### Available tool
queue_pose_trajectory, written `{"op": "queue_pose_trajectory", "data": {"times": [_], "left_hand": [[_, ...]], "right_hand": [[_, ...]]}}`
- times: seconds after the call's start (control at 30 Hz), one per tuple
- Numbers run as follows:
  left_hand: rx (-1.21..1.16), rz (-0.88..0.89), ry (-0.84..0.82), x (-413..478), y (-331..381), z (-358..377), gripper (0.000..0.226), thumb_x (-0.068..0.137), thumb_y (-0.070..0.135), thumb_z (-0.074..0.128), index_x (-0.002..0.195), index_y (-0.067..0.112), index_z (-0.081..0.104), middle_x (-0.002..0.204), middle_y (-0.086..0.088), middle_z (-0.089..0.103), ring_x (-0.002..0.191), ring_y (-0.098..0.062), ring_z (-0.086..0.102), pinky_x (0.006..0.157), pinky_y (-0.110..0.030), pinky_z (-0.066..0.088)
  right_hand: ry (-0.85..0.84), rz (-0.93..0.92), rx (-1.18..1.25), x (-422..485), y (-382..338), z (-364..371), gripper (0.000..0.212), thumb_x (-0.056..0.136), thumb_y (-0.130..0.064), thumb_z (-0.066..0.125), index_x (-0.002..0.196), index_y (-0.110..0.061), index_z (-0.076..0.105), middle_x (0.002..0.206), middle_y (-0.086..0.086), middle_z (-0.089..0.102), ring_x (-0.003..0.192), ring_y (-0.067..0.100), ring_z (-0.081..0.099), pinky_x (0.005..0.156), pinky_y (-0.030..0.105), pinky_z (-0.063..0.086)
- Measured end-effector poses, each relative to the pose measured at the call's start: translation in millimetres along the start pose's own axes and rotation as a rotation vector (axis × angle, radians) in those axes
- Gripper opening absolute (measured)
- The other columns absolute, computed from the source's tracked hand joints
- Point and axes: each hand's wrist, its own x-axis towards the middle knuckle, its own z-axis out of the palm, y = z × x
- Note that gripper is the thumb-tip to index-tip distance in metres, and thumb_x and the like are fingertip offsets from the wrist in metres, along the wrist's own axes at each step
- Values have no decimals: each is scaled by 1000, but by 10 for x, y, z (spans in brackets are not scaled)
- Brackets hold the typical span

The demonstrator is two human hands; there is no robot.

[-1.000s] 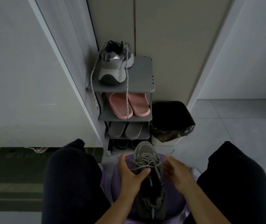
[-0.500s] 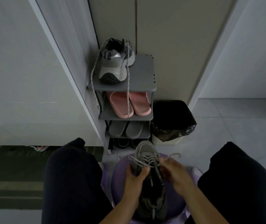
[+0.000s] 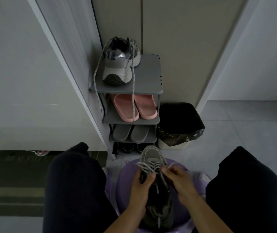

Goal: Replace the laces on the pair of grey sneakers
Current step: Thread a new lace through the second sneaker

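Head view looks down between our two dark-clad knees [image 3: 73, 182], where the near sneaker [image 3: 152, 155] lies on a purple stool [image 3: 126, 190] with its toe pointing away from us. Our left hand [image 3: 140, 189] grips it around the midfoot, fingers [image 3: 148, 178] curled over the tongue. We judge this grip is meant to stop the shoe sliding or twisting while the other hand works. Our right hand [image 3: 180, 181] sits just right of the eyelets, its fingers pressed together and pinching the pale lace [image 3: 148, 167] near one end, with a short tail sticking out past them. The lace crosses several times over the front of the shoe, so we take the step in hand to be threading or tightening the upper rows. It is too dark to tell which eyelet comes next.

Farther off, against the wall, stands a grey shoe rack [image 3: 151, 76]. The far sneaker [image 3: 117, 68] sits on its top shelf, heel toward us. A loose lace [image 3: 133, 101] trails off both its sides and hangs down past the pink slippers [image 3: 144, 106] on the shelf below. We judge it was put there to keep it out of the way until its turn. Grey slippers [image 3: 131, 134] fill the next shelf down, and a bin [image 3: 179, 125] lined with a black bag stands on the floor just right of the rack.
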Motion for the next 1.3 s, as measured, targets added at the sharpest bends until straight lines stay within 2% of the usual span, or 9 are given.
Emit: {"op": "queue_pose_trajectory", "data": {"times": [0.17,0.27,0.33,0.4,0.6,0.8,1.0,1.17,1.3], "left_hand": [[-32,-23,-6,12,-8,-17,34,84,11,63,117,17,60,109,-7,70,98,-21,68,78,-29,56],[-52,-45,-23,29,-16,-37,36,85,10,61,120,15,58,111,-9,69,100,-24,67,80,-31,56],[-58,-44,-28,42,-28,-37,36,85,9,61,121,12,58,111,-12,69,101,-27,66,83,-34,55],[-65,-26,-23,39,-13,-32,33,86,10,60,119,9,59,110,-14,69,102,-29,66,83,-34,55],[-212,-91,129,81,79,-25,20,91,14,53,100,0,65,92,-17,71,81,-25,68,66,-28,55],[-260,-117,206,107,73,-60,13,89,11,56,90,5,67,99,-16,69,97,-32,63,93,-44,48],[-251,-114,195,110,104,-78,10,86,9,59,91,3,66,93,-16,70,90,-29,64,80,-36,49],[-166,-25,259,179,140,-138,8,88,7,55,85,2,61,84,-13,64,85,-28,57,79,-31,47],[223,259,378,180,323,-157,15,87,2,56,86,14,46,78,-1,47,75,-16,47,65,-15,40]], "right_hand": [[424,-82,159,234,-154,-301,23,87,-7,61,64,-12,57,50,2,53,44,10,48,40,14,40],[270,-18,156,175,-130,-261,28,88,-9,59,61,-14,56,42,-5,55,38,5,50,46,21,43],[17,24,54,49,-70,-118,19,88,-8,58,70,-9,63,62,5,68,59,14,63,64,28,52],[-44,-21,-59,-4,-46,-50,10,87,-5,60,80,-4,67,80,14,71,78,23,66,80,35,53],[49,-38,15,42,1,-56,20,86,-5,60,67,-7,59,65,8,62,63,18,57,64,25,49],[360,-187,124,115,-109,-193,28,91,-6,55,64,-11,51,46,-2,44,41,8,39,37,15,34],[200,-71,186,84,-31,-96,19,92,-7,53,74,-9,59,58,4,55,48,10,51,42,16,43],[283,-186,314,114,-190,-185,17,94,1,43,88,-5,57,56,-1,66,51,8,61,47,13,49],[182,-378,-52,43,-297,-161,24,94,7,36,100,-2,58,60,7,54,42,0,47,44,10,39]]}}
